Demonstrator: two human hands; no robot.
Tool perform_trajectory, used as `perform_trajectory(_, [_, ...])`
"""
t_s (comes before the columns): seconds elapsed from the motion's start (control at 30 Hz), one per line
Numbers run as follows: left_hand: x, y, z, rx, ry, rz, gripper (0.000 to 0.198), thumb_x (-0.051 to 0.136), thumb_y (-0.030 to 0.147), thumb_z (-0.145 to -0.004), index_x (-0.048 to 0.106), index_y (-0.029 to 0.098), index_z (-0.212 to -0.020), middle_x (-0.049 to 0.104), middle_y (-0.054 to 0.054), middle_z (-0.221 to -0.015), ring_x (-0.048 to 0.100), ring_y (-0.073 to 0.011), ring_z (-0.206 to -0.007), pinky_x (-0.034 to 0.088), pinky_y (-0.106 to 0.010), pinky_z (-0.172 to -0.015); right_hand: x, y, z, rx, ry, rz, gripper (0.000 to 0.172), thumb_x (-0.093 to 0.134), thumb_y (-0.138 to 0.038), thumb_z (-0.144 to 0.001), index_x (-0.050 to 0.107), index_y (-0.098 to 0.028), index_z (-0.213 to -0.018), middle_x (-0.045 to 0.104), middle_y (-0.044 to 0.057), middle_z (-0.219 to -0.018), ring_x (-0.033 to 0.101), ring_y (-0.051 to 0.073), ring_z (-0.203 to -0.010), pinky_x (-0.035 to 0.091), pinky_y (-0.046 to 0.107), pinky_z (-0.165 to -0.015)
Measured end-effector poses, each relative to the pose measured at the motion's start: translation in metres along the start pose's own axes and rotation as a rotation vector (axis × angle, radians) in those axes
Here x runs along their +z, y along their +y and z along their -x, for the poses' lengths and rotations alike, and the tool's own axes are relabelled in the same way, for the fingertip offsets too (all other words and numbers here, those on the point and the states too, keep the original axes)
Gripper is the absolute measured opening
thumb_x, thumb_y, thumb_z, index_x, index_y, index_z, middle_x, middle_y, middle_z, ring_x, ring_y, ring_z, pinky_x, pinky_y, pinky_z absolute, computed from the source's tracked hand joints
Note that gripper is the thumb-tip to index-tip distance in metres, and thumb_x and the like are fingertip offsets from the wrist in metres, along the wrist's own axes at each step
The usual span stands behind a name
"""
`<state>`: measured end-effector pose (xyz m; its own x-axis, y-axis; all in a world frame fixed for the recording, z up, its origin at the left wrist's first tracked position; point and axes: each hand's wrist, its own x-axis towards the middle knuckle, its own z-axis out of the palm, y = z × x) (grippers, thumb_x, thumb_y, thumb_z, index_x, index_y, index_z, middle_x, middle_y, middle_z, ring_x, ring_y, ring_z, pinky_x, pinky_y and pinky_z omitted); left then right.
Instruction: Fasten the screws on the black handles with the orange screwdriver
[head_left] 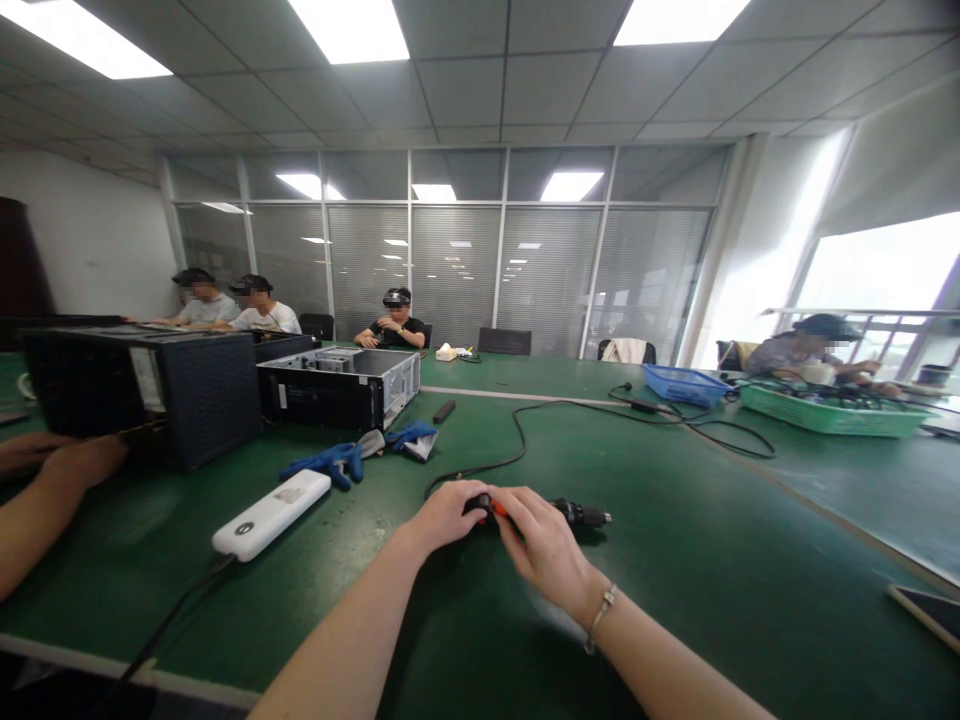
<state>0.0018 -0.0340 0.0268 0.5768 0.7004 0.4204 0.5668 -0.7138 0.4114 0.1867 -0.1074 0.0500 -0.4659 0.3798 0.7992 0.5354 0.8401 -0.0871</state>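
Note:
My left hand [446, 515] and my right hand [544, 545] meet over a black and orange electric screwdriver [577, 515] lying nearly level above the green bench mat [675, 590]. Both hands grip its body, hiding most of it, and only the black front end sticks out to the right. A black cable [517, 450] starts close to my left hand and runs back across the mat to a small power adapter [643, 405]. A bracelet [600, 618] circles my right wrist. Blue work gloves [352, 458] lie ahead, beyond my left hand.
A white power bank [270, 515] with a black cable lies left of my hands, and a co-worker's hand [82, 462] rests at far left. Two computer cases [337, 390] stand ahead. Other people sit around the bench, with blue and green trays [832, 415] at right.

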Motion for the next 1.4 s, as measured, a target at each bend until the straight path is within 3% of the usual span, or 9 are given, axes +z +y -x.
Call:
perform_trajectory(0.13, [0.001, -0.002, -0.001, -0.014, -0.012, -0.032, 0.033, 0.062, 0.018, -0.079, 0.063, 0.021, -0.112, 0.067, -0.004, -0.113, 0.060, -0.0213, -0.105, 0.043, -0.032, -0.096, 0.003, 0.006, 0.005, 0.109, 0.100, 0.083, 0.043, 0.044, -0.015, -0.091, 0.039, -0.019, -0.133, 0.062, 0.011, -0.101, 0.061, 0.021, -0.089, 0.055, 0.038, -0.078])
perform_trajectory(0.23, [0.000, -0.002, -0.001, -0.018, -0.017, -0.039, 0.033, 0.062, 0.018, -0.079, 0.063, 0.021, -0.112, 0.067, -0.004, -0.112, 0.060, -0.0213, -0.105, 0.043, -0.032, -0.096, 0.001, 0.007, 0.005, 0.047, 0.070, 0.043, 0.044, 0.041, -0.013, -0.091, 0.036, -0.019, -0.134, 0.062, 0.011, -0.103, 0.061, 0.020, -0.091, 0.055, 0.037, -0.080])
perform_trajectory(0.43, [-0.001, 0.000, 0.000, 0.003, -0.020, -0.004, 0.032, 0.059, 0.016, -0.080, 0.063, 0.021, -0.111, 0.068, -0.003, -0.110, 0.060, -0.0205, -0.104, 0.043, -0.031, -0.095, -0.001, 0.002, 0.002, 0.025, 0.042, 0.132, 0.035, 0.055, -0.026, -0.088, 0.052, -0.023, -0.123, 0.061, 0.011, -0.104, 0.061, 0.022, -0.089, 0.055, 0.036, -0.074])
perform_trajectory(0.53, [-0.001, 0.001, 0.000, -0.015, -0.023, -0.021, 0.030, 0.059, 0.017, -0.081, 0.063, 0.020, -0.110, 0.068, -0.004, -0.108, 0.060, -0.0210, -0.103, 0.044, -0.031, -0.094, 0.001, 0.004, 0.002, 0.069, 0.092, 0.089, 0.035, 0.048, -0.019, -0.091, 0.050, -0.024, -0.126, 0.060, 0.010, -0.102, 0.062, 0.020, -0.088, 0.055, 0.033, -0.074])
perform_trajectory(0.7, [-0.002, 0.001, 0.000, 0.007, -0.016, -0.020, 0.031, 0.060, 0.017, -0.080, 0.063, 0.020, -0.111, 0.067, -0.004, -0.111, 0.061, -0.0207, -0.102, 0.044, -0.031, -0.094, 0.002, 0.002, 0.003, 0.024, 0.054, 0.000, 0.052, 0.039, -0.010, -0.092, 0.031, -0.023, -0.142, 0.055, 0.013, -0.120, 0.056, 0.021, -0.108, 0.052, 0.038, -0.089])
perform_trajectory(0.93, [-0.001, 0.002, 0.000, -0.019, -0.020, -0.018, 0.030, 0.059, 0.018, -0.080, 0.064, 0.021, -0.110, 0.069, -0.004, -0.107, 0.062, -0.0207, -0.099, 0.045, -0.031, -0.093, 0.006, 0.006, 0.006, 0.049, 0.058, 0.055, 0.045, 0.045, -0.015, -0.092, 0.043, -0.029, -0.134, 0.057, 0.009, -0.105, 0.059, 0.020, -0.091, 0.055, 0.036, -0.076])
perform_trajectory(1.1, [0.000, 0.002, 0.000, 0.005, -0.001, -0.009, 0.026, 0.059, 0.017, -0.080, 0.065, 0.019, -0.106, 0.069, -0.004, -0.107, 0.062, -0.0195, -0.098, 0.045, -0.029, -0.091, 0.006, 0.003, 0.007, 0.008, 0.031, -0.014, 0.054, 0.041, -0.008, -0.090, 0.034, -0.026, -0.141, 0.054, 0.012, -0.119, 0.055, 0.022, -0.107, 0.051, 0.039, -0.089])
perform_trajectory(1.27, [-0.001, 0.002, -0.001, 0.016, -0.009, 0.001, 0.033, 0.059, 0.015, -0.080, 0.063, 0.020, -0.112, 0.067, -0.004, -0.113, 0.060, -0.0198, -0.104, 0.043, -0.030, -0.095, 0.009, 0.006, 0.009, 0.032, 0.105, 0.090, 0.044, 0.052, -0.015, -0.088, 0.047, -0.027, -0.130, 0.057, 0.009, -0.105, 0.057, 0.022, -0.094, 0.053, 0.041, -0.080])
perform_trajectory(1.4, [-0.002, 0.004, 0.000, -0.019, -0.024, -0.002, 0.032, 0.060, 0.016, -0.079, 0.064, 0.020, -0.110, 0.067, -0.004, -0.112, 0.060, -0.0212, -0.104, 0.044, -0.031, -0.095, 0.008, 0.008, 0.009, 0.010, 0.104, 0.024, 0.050, 0.043, -0.009, -0.090, 0.040, -0.027, -0.136, 0.059, 0.010, -0.109, 0.057, 0.021, -0.098, 0.052, 0.041, -0.083])
